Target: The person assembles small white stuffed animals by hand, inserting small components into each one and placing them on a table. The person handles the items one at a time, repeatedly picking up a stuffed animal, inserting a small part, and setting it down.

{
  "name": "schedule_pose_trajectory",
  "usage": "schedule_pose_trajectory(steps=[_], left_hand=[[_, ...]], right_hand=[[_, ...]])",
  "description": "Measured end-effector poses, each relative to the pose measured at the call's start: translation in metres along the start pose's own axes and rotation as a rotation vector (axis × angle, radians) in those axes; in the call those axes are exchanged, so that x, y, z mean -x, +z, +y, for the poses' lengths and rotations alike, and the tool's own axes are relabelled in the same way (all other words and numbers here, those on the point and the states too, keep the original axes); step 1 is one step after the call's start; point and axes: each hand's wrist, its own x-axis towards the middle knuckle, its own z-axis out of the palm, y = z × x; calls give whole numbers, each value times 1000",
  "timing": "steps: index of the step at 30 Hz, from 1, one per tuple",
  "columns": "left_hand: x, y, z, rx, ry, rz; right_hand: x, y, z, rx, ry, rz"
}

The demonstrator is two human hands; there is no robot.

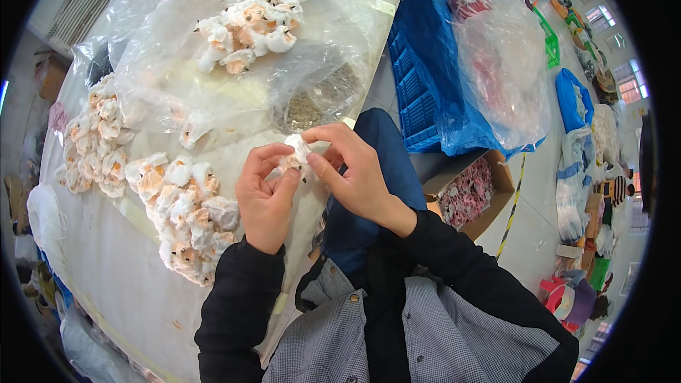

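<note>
Between my two hands is a small white fluffy plush piece with peach patches and a dark tip. My left hand pinches its lower left side with thumb and fingers. From the right, my right hand closes on the same piece with thumb and forefinger. Similar plush pieces lie in a heap left of my hands, with another heap farther left. More of them form a pile on clear plastic at the far side. Just beyond my fingers sits a clear bag of small brownish bits.
The pale table fills the left side, partly covered by clear plastic sheeting. On the right stands a blue crate with bagged pink and white goods. Below it is a cardboard box of pink scraps. Bags and goods line the far right.
</note>
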Motion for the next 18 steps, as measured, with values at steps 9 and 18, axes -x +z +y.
schedule_pose_trajectory(steps=[9,18], left_hand=[[2,-2,-3,111,-45,-24],[1,-6,-12,278,-98,-94]], right_hand=[[-5,-8,0,-170,198,-183],[-3,-3,6,-105,143,-136]])
